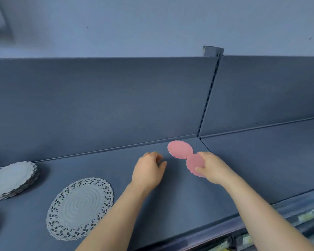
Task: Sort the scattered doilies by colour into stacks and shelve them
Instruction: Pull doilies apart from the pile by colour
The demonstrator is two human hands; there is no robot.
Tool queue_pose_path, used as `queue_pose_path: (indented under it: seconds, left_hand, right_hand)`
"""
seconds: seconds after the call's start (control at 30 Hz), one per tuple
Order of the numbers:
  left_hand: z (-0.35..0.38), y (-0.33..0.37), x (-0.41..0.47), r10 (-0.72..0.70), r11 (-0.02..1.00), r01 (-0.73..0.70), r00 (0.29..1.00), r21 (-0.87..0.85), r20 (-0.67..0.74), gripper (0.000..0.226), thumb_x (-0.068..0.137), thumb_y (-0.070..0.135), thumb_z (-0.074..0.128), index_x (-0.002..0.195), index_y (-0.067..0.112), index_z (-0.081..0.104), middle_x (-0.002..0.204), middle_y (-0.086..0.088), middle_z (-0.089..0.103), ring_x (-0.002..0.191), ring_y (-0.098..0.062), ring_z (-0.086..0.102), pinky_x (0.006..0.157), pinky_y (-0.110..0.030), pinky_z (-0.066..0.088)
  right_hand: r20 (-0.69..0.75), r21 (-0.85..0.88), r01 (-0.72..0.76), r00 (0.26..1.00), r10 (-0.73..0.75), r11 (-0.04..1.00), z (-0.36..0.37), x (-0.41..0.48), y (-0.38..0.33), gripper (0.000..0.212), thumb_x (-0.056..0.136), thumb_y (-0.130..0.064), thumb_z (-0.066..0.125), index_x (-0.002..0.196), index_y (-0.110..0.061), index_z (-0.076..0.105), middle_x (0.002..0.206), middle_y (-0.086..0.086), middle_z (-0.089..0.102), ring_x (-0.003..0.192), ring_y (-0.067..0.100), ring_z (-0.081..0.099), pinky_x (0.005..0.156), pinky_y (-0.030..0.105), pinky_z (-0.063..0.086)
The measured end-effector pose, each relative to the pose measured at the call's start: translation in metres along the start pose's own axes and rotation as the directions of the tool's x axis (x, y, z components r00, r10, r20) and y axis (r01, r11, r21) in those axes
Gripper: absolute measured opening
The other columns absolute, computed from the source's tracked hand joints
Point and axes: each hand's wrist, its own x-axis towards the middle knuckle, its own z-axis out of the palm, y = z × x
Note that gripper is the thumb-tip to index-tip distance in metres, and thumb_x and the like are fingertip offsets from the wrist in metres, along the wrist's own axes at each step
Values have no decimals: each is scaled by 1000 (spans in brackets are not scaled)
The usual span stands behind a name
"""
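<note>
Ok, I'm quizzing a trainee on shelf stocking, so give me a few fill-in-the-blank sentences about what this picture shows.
1. The right hand holds a doily coloured ____.
2. The left hand holds ____.
3. The lacy doily with the openwork edge lies flat on the ____.
4. The stack of white doilies sits at the far ____ of the picture.

Missing words: pink; nothing; shelf; left
</note>
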Motion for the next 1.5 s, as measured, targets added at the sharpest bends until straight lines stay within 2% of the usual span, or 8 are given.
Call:
queue_pose_path:
  seconds: [0.1,0.27,0.47,0.63,0.77,0.97,1.23,1.5]
  left_hand:
    - [16,10,24,-43,999,43,999,34,-13,22,90,30,55,106,16,60,110,-2,61,96,-22,57,78,-28,47]
    - [34,22,53,-115,989,116,993,92,-13,31,90,35,54,110,12,58,118,-7,55,107,-28,52,82,-33,47]
    - [54,39,85,-235,938,201,968,281,91,46,86,47,57,114,12,53,125,-8,43,116,-28,39,91,-36,41]
    - [63,42,95,-304,929,283,951,237,56,58,75,46,70,118,14,48,123,-5,48,117,-27,44,92,-35,38]
    - [59,43,84,-235,972,234,971,31,46,36,76,27,70,99,18,44,100,1,62,89,-23,54,76,-33,39]
    - [14,33,40,-197,956,152,966,-252,-168,22,83,9,60,97,15,45,85,5,58,77,-22,57,58,-33,46]
    - [-80,-45,-67,-388,883,147,764,-445,-516,19,89,12,59,96,28,52,89,17,62,77,2,58,58,-2,40]
    - [-174,-133,-170,-469,883,244,513,-401,-719,15,86,10,65,94,21,59,84,14,63,77,-1,60,70,-19,46]
  right_hand:
    - [108,0,-5,994,5,1000,-4,20,18,73,88,-25,57,151,-15,19,155,1,24,140,20,29,103,31,38]
    - [146,20,-37,989,34,999,-8,39,27,79,77,-31,68,145,-16,28,139,1,34,128,19,30,89,35,51]
    - [202,42,-65,978,55,997,-17,45,37,99,66,-44,79,147,-21,26,144,-2,29,132,18,31,97,36,46]
    - [163,91,-100,983,84,991,-16,40,44,80,58,-48,83,123,-21,46,120,-3,38,112,18,41,78,34,51]
    - [95,203,-38,995,19,978,-16,36,46,44,68,-29,77,101,-18,49,103,-1,42,81,17,47,52,26,40]
    - [-73,380,202,979,-188,903,-24,28,11,20,82,-8,56,94,-24,57,94,-5,59,77,18,55,56,29,45]
    - [-129,489,465,875,-467,738,14,7,-116,18,86,-8,60,100,-20,60,94,-7,62,87,14,56,64,20,44]
    - [-37,535,588,734,-678,607,76,-43,-254,18,85,-6,63,98,-19,61,91,-5,65,81,10,58,62,12,42]
